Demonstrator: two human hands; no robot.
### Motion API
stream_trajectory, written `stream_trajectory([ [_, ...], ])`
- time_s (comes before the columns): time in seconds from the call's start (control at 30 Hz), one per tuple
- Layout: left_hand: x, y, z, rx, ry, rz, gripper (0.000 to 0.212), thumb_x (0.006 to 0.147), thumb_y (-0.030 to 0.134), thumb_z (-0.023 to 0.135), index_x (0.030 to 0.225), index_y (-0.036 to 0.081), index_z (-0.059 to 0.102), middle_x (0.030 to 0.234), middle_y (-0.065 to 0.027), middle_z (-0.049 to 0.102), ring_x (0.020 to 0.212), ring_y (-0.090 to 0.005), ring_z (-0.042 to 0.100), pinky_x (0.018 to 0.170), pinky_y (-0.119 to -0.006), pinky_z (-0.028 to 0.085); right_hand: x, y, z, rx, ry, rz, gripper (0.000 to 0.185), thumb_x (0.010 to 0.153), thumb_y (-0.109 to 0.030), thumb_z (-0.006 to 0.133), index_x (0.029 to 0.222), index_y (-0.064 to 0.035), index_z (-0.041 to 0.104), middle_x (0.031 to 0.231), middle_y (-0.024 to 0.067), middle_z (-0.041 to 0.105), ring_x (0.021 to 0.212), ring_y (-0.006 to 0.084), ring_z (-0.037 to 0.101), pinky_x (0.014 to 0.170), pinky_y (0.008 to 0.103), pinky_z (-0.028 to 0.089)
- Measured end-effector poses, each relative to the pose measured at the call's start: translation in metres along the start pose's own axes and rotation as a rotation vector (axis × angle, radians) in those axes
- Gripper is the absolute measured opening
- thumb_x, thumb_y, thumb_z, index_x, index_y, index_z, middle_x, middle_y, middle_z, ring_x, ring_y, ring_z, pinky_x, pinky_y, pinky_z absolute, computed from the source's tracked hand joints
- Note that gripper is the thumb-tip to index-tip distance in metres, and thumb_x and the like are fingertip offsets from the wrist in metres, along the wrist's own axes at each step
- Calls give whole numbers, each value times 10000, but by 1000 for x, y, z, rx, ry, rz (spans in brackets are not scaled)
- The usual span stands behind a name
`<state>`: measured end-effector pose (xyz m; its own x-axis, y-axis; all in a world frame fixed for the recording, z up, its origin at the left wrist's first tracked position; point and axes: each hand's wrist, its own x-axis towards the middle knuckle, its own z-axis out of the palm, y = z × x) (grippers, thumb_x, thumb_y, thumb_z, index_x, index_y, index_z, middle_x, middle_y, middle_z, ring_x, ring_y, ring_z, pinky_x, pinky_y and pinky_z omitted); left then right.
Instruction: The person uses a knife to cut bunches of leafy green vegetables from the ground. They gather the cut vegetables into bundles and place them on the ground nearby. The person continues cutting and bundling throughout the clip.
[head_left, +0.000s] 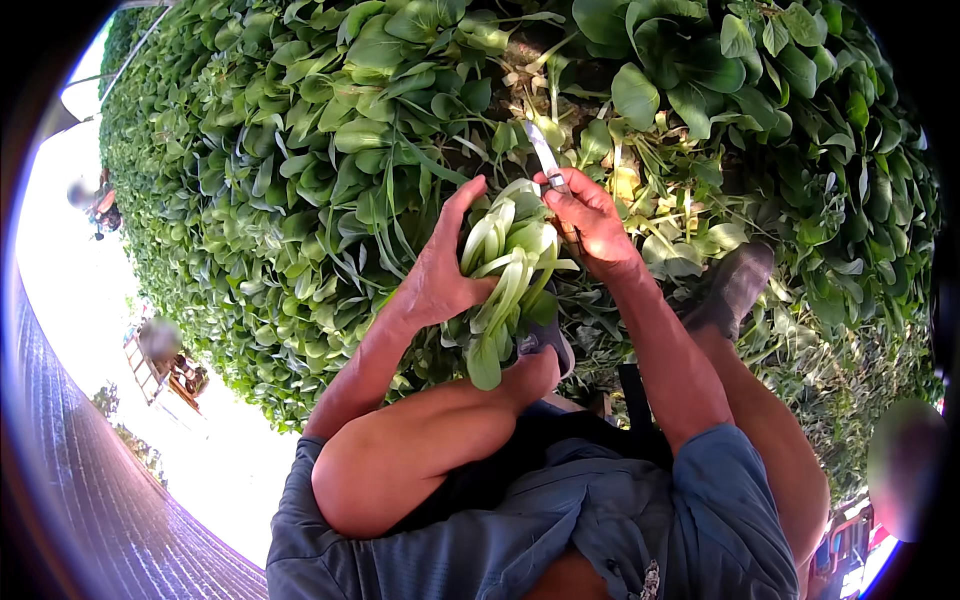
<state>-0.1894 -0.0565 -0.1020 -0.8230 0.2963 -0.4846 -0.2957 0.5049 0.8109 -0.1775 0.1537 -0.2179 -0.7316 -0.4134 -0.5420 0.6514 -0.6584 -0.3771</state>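
Observation:
My left hand (454, 262) is curved around the left side of a bunch of leafy greens (514, 255) with pale stalks, like bok choy, its thumb under the stalks and its fingers spread. On the bunch's right side, my right hand (589, 217) grips a knife by its wooden handle. The knife's blade (541, 146) points up and away from me, clear of the bunch. Lower leaves of the bunch hang over my shoe and shin. How firmly the left hand holds the bunch is hard to tell.
Dense leafy plants (300, 187) grow ahead and to the left, with more (847, 150) at the right. Cut leaves and stalks (675, 217) litter the soil between them. My shoes (735, 285) stand among the greens. Blurred people are at far left and lower right.

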Motion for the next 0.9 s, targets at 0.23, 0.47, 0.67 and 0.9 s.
stream_trajectory([
  [0.23,12,7,-15,-290,-338,-465,713,795,129,827,1427,4,520,1220,-57,680,1101,-150,613,1023,-322,468,-3,-17,0,-725,132,-276,182,946,-26,670,1119,-46,619,791,-78,469,724,48,435,647,232,369],
  [0.47,19,15,-14,304,-334,-352,732,760,132,757,1432,16,490,1221,-170,673,1110,-272,654,987,-364,501,5,-65,-34,-567,415,-269,219,960,-96,668,1177,-64,648,757,-30,552,664,64,508,595,238,426],
  [0.67,37,14,-19,924,-314,-169,612,743,86,681,1324,-38,531,1497,-262,467,1183,-443,611,980,-497,503,16,-56,-28,-1024,288,-163,344,916,-210,730,1232,-91,669,837,94,658,744,260,621,732,390,509],
  [0.9,69,-22,-42,1286,-222,-353,537,756,51,600,1284,-35,559,1629,-339,193,938,-470,717,762,-500,593,52,-18,14,-1253,-49,-54,362,987,-164,590,1330,-69,652,1051,172,740,842,241,690,808,348,529],
])
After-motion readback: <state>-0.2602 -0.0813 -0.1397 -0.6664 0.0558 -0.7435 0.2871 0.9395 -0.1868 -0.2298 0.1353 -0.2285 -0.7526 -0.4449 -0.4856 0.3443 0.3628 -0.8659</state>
